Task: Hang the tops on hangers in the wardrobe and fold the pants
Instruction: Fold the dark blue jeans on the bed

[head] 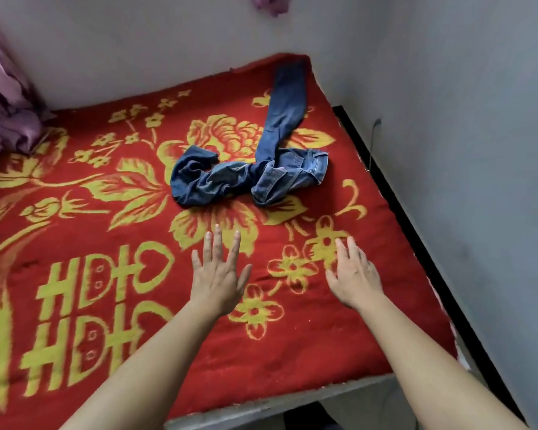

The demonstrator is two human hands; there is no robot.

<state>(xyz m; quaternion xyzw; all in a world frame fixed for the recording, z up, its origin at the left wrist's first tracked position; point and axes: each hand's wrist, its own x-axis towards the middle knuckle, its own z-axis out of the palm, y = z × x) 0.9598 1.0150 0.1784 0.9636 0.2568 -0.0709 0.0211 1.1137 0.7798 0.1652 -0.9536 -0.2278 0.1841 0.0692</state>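
A pair of blue jeans point(255, 169) lies crumpled on the red and yellow flowered blanket point(106, 181) covering the bed. One leg stretches toward the far corner, the other is bunched to the left. My left hand point(218, 274) is stretched out flat over the blanket, fingers spread, short of the jeans. To its right my right hand point(353, 276) is also extended with straight fingers, holding nothing. Both hands are apart from the jeans.
Purple fabric point(7, 113) is heaped at the bed's far left against the wall. Another purple cloth point(271, 3) hangs at the top edge. Grey walls close in the bed at the back and right, with a dark bed frame edge point(401, 212) on the right.
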